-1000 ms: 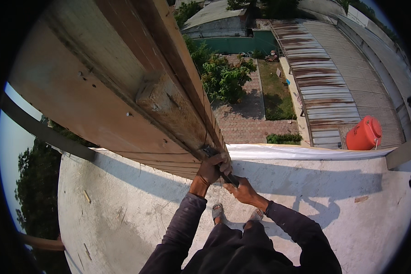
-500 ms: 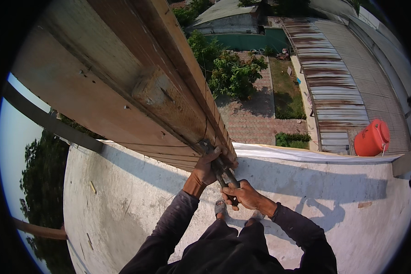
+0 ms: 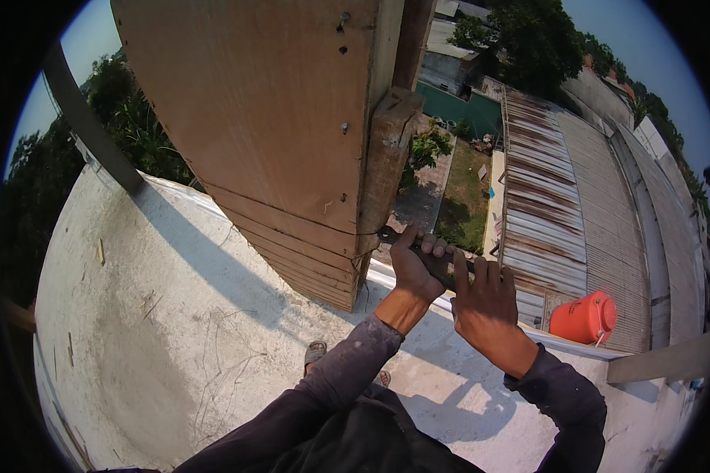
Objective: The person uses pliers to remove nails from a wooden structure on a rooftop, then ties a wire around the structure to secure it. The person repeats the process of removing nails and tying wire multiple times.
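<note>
A tall boxed post of brown plywood panels (image 3: 260, 118) stands in front of me, with wooden battens (image 3: 388, 158) along its right side. Several turns of thin dark wire (image 3: 280, 234) bind its lower part. My left hand (image 3: 416, 272) is closed around dark metal pincers (image 3: 387, 234), near their head. That head is at the wire by the post's right corner. Farther along the handles, my right hand (image 3: 489, 311) has its fingers bent over them. Both hands partly hide the handles. Nail heads (image 3: 344, 128) dot the plywood.
I stand on a pale concrete slab (image 3: 237, 378) with loose wire and wood scraps lying about. Beyond its edge are a lower yard and a rusty corrugated roof (image 3: 540, 189). A red lidded bucket (image 3: 584, 318) is at the right edge, and a grey beam (image 3: 95, 126) slants at left.
My view has swung, showing more of the plywood face. The pincers have turned from pointing down toward me to lying across to the right, and both hands have moved right with them.
</note>
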`<state>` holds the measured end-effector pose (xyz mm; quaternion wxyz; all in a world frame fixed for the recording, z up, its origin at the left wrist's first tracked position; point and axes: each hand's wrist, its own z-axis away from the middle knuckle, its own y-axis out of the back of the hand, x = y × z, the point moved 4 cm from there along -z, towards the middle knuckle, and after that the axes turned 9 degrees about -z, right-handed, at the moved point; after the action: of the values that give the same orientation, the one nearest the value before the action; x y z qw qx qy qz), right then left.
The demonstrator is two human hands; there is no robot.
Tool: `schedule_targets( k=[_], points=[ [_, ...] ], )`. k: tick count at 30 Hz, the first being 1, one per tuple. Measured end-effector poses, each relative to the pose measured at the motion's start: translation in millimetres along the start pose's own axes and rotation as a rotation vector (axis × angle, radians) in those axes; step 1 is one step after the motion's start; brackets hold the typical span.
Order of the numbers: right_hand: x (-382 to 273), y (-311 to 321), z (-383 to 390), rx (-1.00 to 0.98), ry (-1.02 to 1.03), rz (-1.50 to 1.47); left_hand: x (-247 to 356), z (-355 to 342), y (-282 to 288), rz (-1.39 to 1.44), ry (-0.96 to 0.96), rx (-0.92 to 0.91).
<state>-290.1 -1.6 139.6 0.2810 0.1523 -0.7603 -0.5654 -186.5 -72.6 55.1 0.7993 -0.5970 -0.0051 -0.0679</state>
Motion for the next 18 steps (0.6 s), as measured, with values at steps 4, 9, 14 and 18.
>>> schedule_targets(
  k=[4,9,14,18],
  points=[
    [26,-4,-41,-0.052,0.186,0.108,0,-14,-12,0.082,-0.099,0.071],
    [55,-3,-71,-0.243,0.27,0.107,1,-27,-25,0.216,-0.138,0.101],
    [65,11,-102,-0.38,0.321,0.087,2,-31,-38,0.285,-0.097,0.166],
    [70,25,-121,-0.383,0.408,0.094,4,-39,-45,0.383,-0.142,0.167]
  ],
)
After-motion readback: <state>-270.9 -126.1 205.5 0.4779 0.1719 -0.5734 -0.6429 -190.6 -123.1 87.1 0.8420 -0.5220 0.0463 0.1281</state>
